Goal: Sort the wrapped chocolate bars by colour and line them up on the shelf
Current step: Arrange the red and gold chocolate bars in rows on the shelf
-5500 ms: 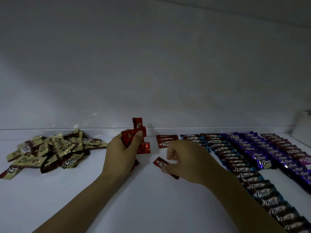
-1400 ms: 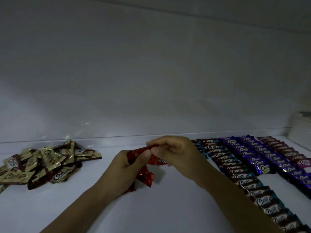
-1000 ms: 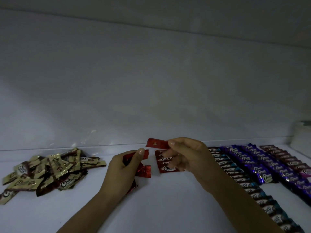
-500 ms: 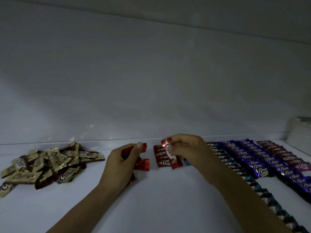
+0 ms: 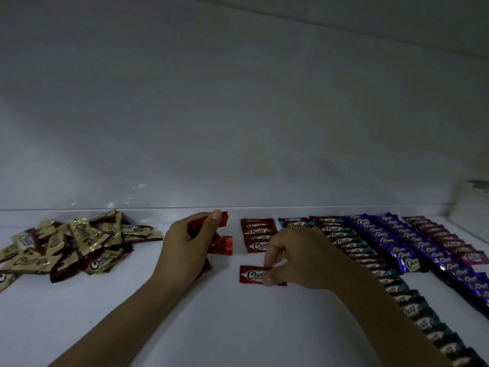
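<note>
**Red bar on the shelf**

My right hand (image 5: 299,260) pinches one red bar (image 5: 251,274), flat on the shelf (image 5: 238,327) just in front of the short red row (image 5: 258,234). My left hand (image 5: 185,250) grips a red bunch (image 5: 219,243). The gold pile (image 5: 74,245) lies far left, the blue row (image 5: 370,258) to the right.

Free shelf (image 5: 238,327) btw pile (image 5: 79,242), rows (image 5: 370,242)

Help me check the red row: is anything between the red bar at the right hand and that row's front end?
Nothing visible. The red bar pinched by the right hand lies on bare shelf just in front of the red row; the left hand holds spare red bars off to the side.
</note>
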